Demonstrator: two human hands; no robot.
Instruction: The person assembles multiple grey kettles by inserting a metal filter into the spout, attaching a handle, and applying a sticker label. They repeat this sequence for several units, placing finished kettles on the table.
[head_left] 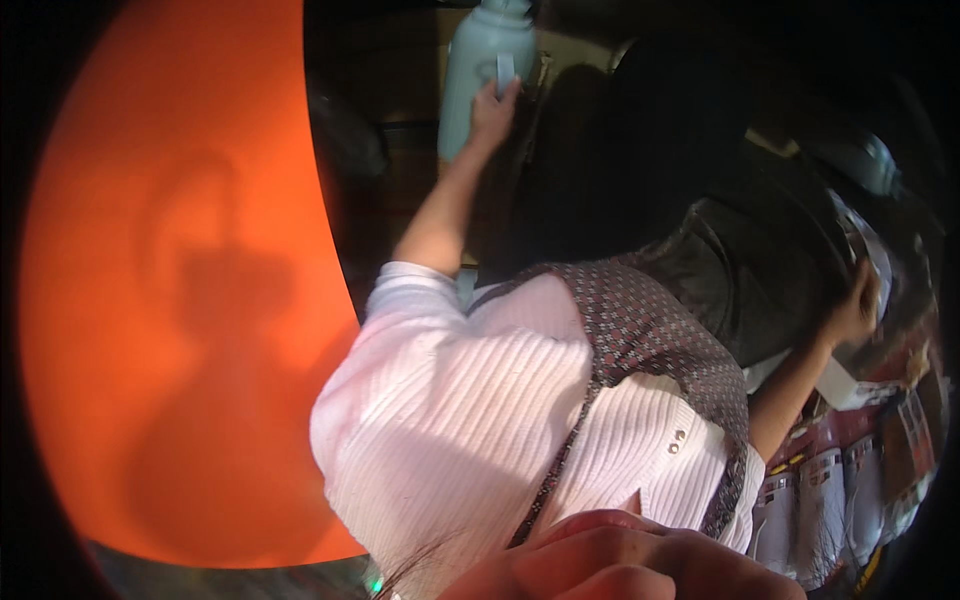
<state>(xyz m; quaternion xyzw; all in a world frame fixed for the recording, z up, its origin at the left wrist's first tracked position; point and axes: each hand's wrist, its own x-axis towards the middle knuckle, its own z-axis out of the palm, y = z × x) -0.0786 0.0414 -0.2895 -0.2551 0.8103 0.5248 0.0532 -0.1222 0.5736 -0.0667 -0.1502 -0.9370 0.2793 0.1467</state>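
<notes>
A pale blue vacuum flask [478, 105] stands at the top middle, its upper end cut off by the frame edge. My left hand [492, 116] reaches to its side, with the fingers closed around its light blue handle [505, 72]. Far to the right, my right hand [856, 306] is curled beside a whitish, crumpled sheet [872, 248]. Shade and the lens rim hide what those fingers hold, if anything. A patterned dark apron [650, 325] over a white ribbed top lies between my arms.
A large bright orange panel [90, 300] fills the left side and carries a dark shadow. Several white cylinders [820, 510] stand at the lower right, near a white block-like piece [838, 383]. Dark cloth [740, 265] spreads toward my right hand.
</notes>
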